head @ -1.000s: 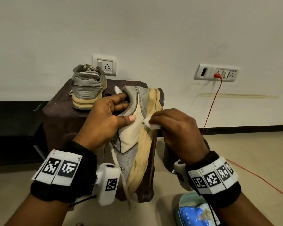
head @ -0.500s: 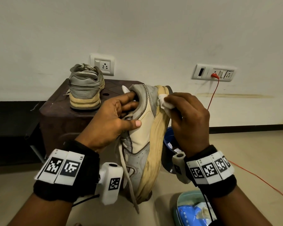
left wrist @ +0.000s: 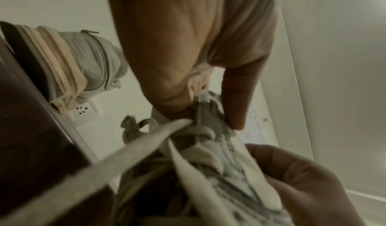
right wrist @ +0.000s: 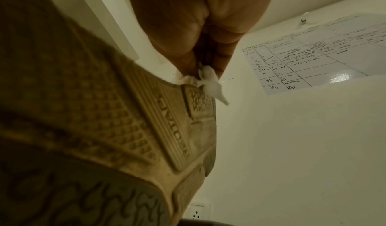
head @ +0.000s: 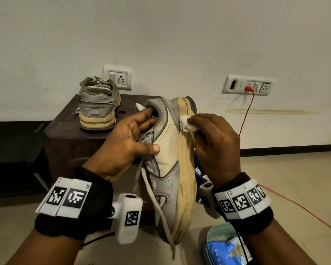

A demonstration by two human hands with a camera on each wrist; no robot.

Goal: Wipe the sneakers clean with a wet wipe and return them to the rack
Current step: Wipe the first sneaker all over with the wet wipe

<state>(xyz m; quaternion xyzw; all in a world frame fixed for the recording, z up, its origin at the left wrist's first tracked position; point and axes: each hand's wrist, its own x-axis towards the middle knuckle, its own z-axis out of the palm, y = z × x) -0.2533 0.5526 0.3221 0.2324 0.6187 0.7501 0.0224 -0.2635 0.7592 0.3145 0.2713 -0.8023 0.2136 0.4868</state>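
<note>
Sneaker (head: 170, 161) is up in the air, heel up & toe down, sole to the right. Left hand (head: 122, 148) holds it: fingers (head: 147, 116) tucked inside the heel hole, thumb on the side. Right hand (head: 216, 142) fingers pinch a white wet wipe (head: 186, 126), pressed on the tan sole edge near the heel. 2nd sneaker (head: 98, 106) sits on the dark brown rack (head: 65, 129) behind, by the wall. Blue wipes pack (head: 224, 251) lies on the floor below.

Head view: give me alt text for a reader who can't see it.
A left hand grips a grey and cream sneaker heel-up by its collar while the right hand presses a crumpled white wet wipe to its yellowed midsole. The matching second sneaker sits on a dark brown stand behind.
</note>
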